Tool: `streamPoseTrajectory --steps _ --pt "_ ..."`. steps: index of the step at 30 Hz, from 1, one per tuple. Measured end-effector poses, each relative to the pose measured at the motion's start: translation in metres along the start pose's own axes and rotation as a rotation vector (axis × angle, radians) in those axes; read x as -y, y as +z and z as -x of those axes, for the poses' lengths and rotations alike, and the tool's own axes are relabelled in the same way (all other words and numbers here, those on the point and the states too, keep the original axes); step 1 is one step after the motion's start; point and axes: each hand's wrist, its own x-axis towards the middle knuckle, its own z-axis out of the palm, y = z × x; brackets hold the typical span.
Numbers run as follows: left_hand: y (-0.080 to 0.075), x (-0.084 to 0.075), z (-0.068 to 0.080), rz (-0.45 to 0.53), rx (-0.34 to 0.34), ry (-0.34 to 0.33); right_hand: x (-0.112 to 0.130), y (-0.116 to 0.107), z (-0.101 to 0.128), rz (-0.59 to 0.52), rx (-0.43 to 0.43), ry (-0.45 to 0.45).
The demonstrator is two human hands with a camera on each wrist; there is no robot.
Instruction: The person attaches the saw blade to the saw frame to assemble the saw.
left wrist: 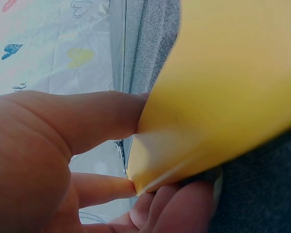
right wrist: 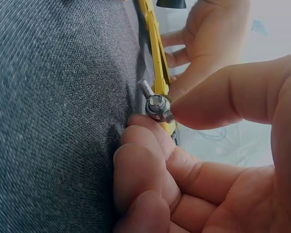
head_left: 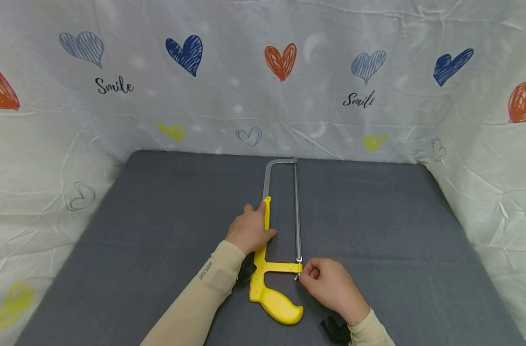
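A hacksaw lies flat on the grey table (head_left: pixel 159 230), its yellow pistol handle (head_left: pixel 276 302) nearest me and its thin blade (head_left: pixel 297 211) running away to the steel frame (head_left: pixel 268 178). My left hand (head_left: pixel 264 221) holds the yellow frame bar (left wrist: pixel 223 87), with fingers (left wrist: pixel 97 121) curled on both sides of it. My right hand (head_left: pixel 303 275) pinches the small metal wing nut (right wrist: pixel 156 103) at the blade's near end between thumb and index finger. In the right wrist view my left hand (right wrist: pixel 208 39) shows beyond the yellow bar.
A white cloth backdrop (head_left: pixel 263 96) printed with hearts and "Smile" walls the table at the back and both sides. Grey tabletop lies bare left and right of the saw. A black wrist strap (head_left: pixel 336 331) sits at my right cuff.
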Motion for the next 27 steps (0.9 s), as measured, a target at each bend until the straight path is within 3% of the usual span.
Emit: streamPoseTrajectory --steps 10,27 --pt "-0.0011 -0.001 -0.0001 -0.004 0.009 -0.012 -0.0006 -0.0016 0.0002 0.009 -0.008 -0.023" --pt "-0.0018 -0.0011 0.0 0.006 0.01 -0.004 0.0004 -0.0001 -0.0013 0.011 -0.015 0.016"
